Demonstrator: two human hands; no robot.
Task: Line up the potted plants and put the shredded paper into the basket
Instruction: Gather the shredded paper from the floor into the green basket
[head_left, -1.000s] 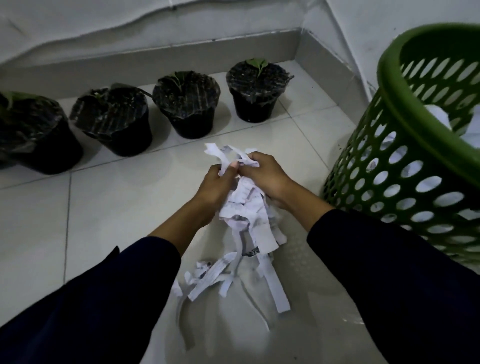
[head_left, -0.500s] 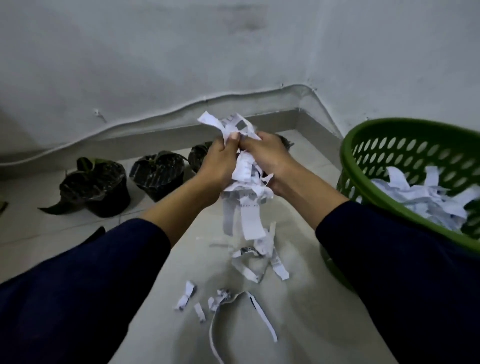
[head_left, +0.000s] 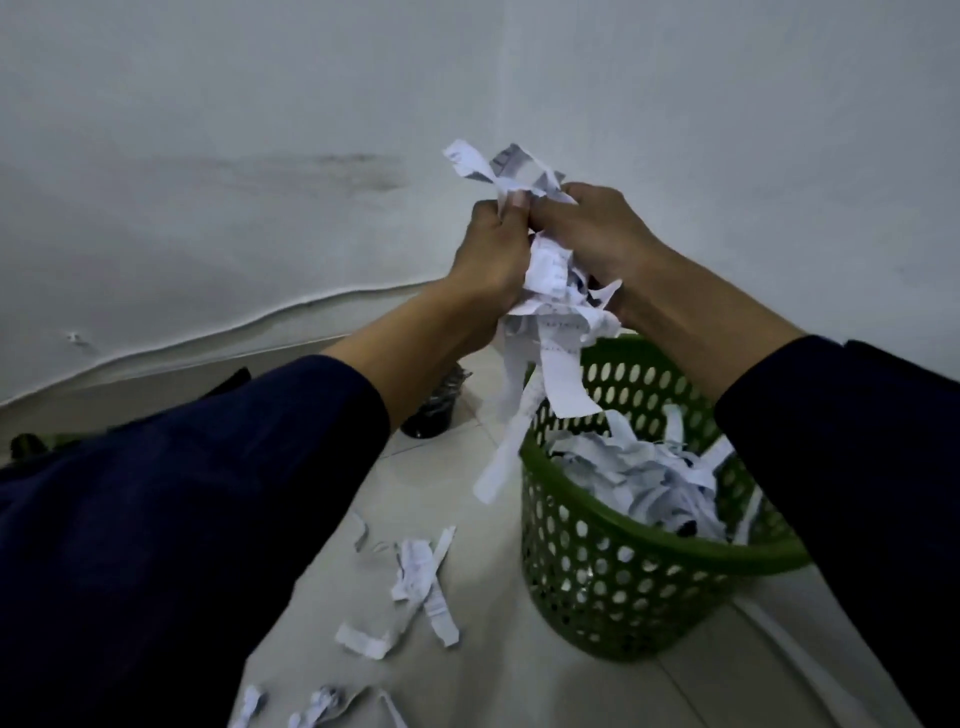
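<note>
My left hand (head_left: 488, 260) and my right hand (head_left: 592, 234) are pressed together high in the air, both shut on a bunch of shredded paper (head_left: 545, 312). Long white strips dangle from it, above the near left rim of the green perforated basket (head_left: 587, 545). More shredded paper (head_left: 639, 478) lies inside the basket. Loose strips (head_left: 415, 582) lie on the tiled floor to the left of the basket. One black potted plant (head_left: 434, 410) shows partly behind my left forearm; the other pots are hidden by my sleeve.
White walls meet in a corner behind the basket, with a grey skirting along the floor. A dark green leaf (head_left: 26, 447) peeks out at the far left above my sleeve. Small paper scraps (head_left: 317, 706) lie near the bottom edge.
Both hands have lifted the paper bunch from the floor and carried it up and to the right, over the basket's edge. Some strips have dropped back onto the floor.
</note>
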